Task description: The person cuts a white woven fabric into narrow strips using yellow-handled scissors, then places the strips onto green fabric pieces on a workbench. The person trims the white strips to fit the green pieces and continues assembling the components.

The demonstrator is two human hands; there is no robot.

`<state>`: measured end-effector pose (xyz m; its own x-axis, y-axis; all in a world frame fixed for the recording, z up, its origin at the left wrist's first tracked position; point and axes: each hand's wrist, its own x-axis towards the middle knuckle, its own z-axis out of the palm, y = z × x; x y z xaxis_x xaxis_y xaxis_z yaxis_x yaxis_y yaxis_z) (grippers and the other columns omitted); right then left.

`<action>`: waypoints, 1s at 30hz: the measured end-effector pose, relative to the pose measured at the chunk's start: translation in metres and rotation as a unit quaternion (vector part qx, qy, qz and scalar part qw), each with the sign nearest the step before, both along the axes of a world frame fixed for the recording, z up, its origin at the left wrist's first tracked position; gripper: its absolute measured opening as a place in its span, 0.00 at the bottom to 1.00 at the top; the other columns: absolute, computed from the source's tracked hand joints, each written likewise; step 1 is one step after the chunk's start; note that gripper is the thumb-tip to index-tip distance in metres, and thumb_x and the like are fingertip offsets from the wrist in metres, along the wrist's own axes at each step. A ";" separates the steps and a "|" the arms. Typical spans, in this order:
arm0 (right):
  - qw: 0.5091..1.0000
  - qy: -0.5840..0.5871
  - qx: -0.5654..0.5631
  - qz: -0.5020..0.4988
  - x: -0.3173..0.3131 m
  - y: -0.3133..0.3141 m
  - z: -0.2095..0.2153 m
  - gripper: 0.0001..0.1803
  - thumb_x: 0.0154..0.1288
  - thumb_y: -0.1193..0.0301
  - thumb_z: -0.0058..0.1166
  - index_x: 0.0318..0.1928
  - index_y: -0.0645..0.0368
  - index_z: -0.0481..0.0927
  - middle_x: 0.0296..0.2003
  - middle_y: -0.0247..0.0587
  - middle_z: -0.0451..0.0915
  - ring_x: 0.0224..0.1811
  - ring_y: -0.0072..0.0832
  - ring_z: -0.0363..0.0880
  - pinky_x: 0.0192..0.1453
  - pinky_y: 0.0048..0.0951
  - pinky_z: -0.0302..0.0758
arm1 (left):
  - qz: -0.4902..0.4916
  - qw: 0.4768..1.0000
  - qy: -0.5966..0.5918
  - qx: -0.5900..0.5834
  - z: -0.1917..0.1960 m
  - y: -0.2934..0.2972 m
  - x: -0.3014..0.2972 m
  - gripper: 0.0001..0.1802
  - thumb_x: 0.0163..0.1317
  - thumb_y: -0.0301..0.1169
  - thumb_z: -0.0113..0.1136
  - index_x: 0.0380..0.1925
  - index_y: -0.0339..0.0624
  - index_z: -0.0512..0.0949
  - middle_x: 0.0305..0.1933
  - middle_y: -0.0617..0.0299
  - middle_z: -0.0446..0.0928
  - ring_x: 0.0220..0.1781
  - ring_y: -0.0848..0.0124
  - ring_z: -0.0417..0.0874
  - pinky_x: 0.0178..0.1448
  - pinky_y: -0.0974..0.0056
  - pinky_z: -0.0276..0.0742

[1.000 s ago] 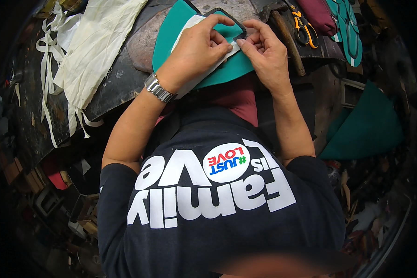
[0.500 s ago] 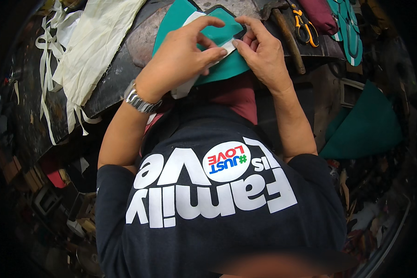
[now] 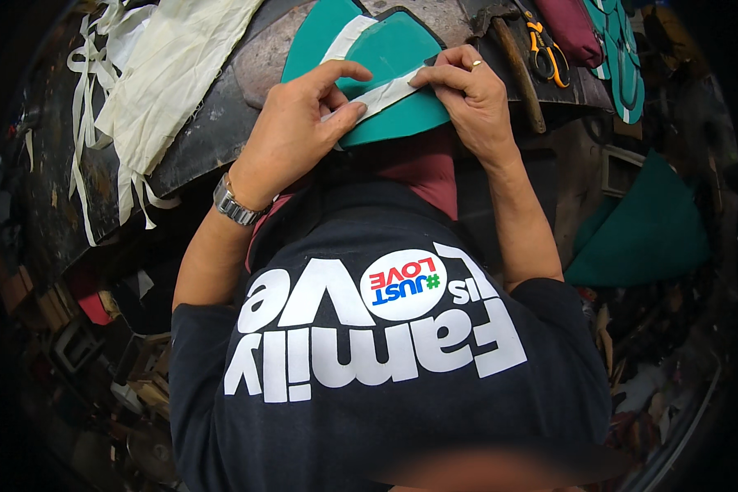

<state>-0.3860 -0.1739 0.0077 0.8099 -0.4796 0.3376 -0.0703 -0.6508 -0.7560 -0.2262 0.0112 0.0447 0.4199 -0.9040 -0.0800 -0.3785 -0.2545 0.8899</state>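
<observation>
Teal sheet material sits under both our hands, a curved piece (image 3: 394,90) lying on the dark, worn workbench (image 3: 213,139) right at its near edge, above our lap. Our left hand (image 3: 295,135) pinches a pale strip (image 3: 381,94) between thumb and fingertips and presses it onto the teal piece; our right hand (image 3: 467,94), ring on one finger, pins the strip's other end flat with its fingertips. Neither hand is closed into a fist — both hold by fingertip pressure only.

We judge the main risk to be the strip going down crooked or wrinkled: if one hand pulls harder than the other, it could skew off the curved edge. The teal piece overhangs the bench edge, so a strong push might tip or slide it toward us.

Farther out, a hammer (image 3: 512,57) lies just beside our right hand — a careless elbow could knock it. Orange-handled scissors (image 3: 545,49) rest beyond it, and cream cloth strips (image 3: 152,90) trail off to the left, well apart.
</observation>
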 end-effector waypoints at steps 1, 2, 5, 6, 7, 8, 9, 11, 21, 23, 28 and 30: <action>1.000 0.004 -0.015 0.006 0.000 0.000 0.000 0.12 0.56 0.82 0.57 0.35 0.52 0.88 0.34 0.37 0.77 0.34 0.29 0.80 0.41 0.26 0.76 | -0.001 1.000 0.000 -0.002 0.000 0.000 0.001 0.16 0.61 0.29 0.64 0.50 0.43 0.80 0.25 0.60 0.78 0.25 0.74 0.77 0.35 0.68 0.75; 0.999 0.008 -0.031 0.011 -0.001 0.000 0.001 0.13 0.56 0.82 0.57 0.36 0.51 0.88 0.35 0.37 0.78 0.35 0.29 0.80 0.41 0.26 0.76 | -0.003 1.000 -0.004 0.001 0.001 0.000 0.001 0.16 0.61 0.29 0.63 0.50 0.43 0.80 0.25 0.60 0.78 0.25 0.74 0.77 0.35 0.67 0.75; 0.995 0.029 -0.096 0.020 -0.003 0.002 0.005 0.16 0.53 0.83 0.57 0.38 0.49 0.88 0.38 0.39 0.78 0.38 0.32 0.80 0.43 0.29 0.77 | -0.007 1.000 -0.010 0.004 0.001 -0.002 0.002 0.16 0.61 0.29 0.62 0.49 0.43 0.80 0.25 0.59 0.78 0.25 0.73 0.78 0.35 0.67 0.76; 0.989 0.033 -0.141 0.019 -0.005 0.004 0.007 0.17 0.53 0.83 0.57 0.40 0.50 0.88 0.40 0.39 0.78 0.40 0.33 0.79 0.45 0.29 0.77 | -0.005 1.000 -0.011 0.005 0.001 -0.003 0.002 0.16 0.60 0.29 0.62 0.49 0.43 0.80 0.25 0.59 0.79 0.25 0.73 0.79 0.35 0.67 0.76; 0.982 0.039 -0.182 0.016 -0.007 0.007 0.009 0.18 0.53 0.84 0.57 0.41 0.51 0.88 0.41 0.40 0.77 0.43 0.35 0.78 0.47 0.29 0.76 | -0.004 1.000 -0.011 0.005 0.001 -0.003 0.001 0.16 0.60 0.30 0.62 0.49 0.43 0.80 0.25 0.59 0.79 0.26 0.73 0.79 0.35 0.67 0.76; 0.973 0.048 -0.224 0.011 -0.010 0.011 0.011 0.18 0.53 0.85 0.56 0.43 0.53 0.87 0.42 0.41 0.77 0.46 0.36 0.77 0.49 0.30 0.76 | -0.002 1.000 -0.007 0.002 0.000 -0.003 0.001 0.16 0.60 0.30 0.62 0.49 0.43 0.80 0.25 0.59 0.79 0.26 0.73 0.79 0.35 0.67 0.76; 0.958 0.056 -0.283 0.008 -0.012 0.016 0.012 0.22 0.52 0.84 0.57 0.48 0.52 0.86 0.47 0.42 0.78 0.52 0.41 0.77 0.55 0.36 0.74 | 0.001 1.000 -0.004 -0.001 -0.001 -0.003 0.001 0.16 0.60 0.30 0.62 0.49 0.42 0.80 0.25 0.59 0.79 0.26 0.73 0.79 0.35 0.67 0.76; 0.959 0.033 -0.278 0.038 -0.014 0.025 0.013 0.21 0.55 0.82 0.57 0.51 0.53 0.84 0.50 0.43 0.79 0.56 0.42 0.76 0.59 0.38 0.72 | 0.001 1.000 -0.007 -0.005 -0.002 -0.002 0.001 0.16 0.61 0.31 0.62 0.49 0.42 0.80 0.25 0.59 0.79 0.26 0.74 0.79 0.34 0.67 0.76; 0.964 0.060 -0.251 0.059 -0.014 0.040 0.012 0.21 0.62 0.64 0.63 0.55 0.55 0.81 0.55 0.41 0.79 0.60 0.39 0.75 0.63 0.41 0.67 | 0.014 0.984 0.179 0.005 0.005 0.032 0.017 0.16 0.73 0.38 0.56 0.55 0.43 0.78 0.33 0.63 0.82 0.27 0.79 0.80 0.30 0.73 0.75; 0.967 0.054 -0.242 0.055 -0.015 0.041 0.011 0.21 0.63 0.64 0.62 0.56 0.53 0.81 0.56 0.41 0.78 0.61 0.39 0.74 0.63 0.41 0.66 | 0.014 0.977 0.213 0.022 0.007 0.049 0.018 0.18 0.75 0.38 0.53 0.59 0.43 0.75 0.37 0.61 0.82 0.28 0.80 0.83 0.28 0.76 0.76; 0.962 0.080 -0.256 0.057 -0.018 0.045 0.009 0.21 0.66 0.67 0.59 0.60 0.49 0.81 0.60 0.41 0.76 0.63 0.40 0.72 0.66 0.41 0.65 | 0.064 0.946 0.317 0.026 0.002 0.082 0.014 0.19 0.77 0.37 0.50 0.61 0.40 0.74 0.42 0.59 0.81 0.30 0.79 0.85 0.31 0.79 0.80; 0.962 0.077 -0.256 0.054 -0.018 0.046 0.008 0.21 0.67 0.67 0.59 0.60 0.49 0.81 0.60 0.42 0.76 0.63 0.40 0.72 0.66 0.41 0.65 | 0.081 0.936 0.341 0.021 -0.003 0.089 0.012 0.19 0.77 0.37 0.49 0.61 0.40 0.74 0.42 0.58 0.82 0.32 0.78 0.86 0.31 0.78 0.80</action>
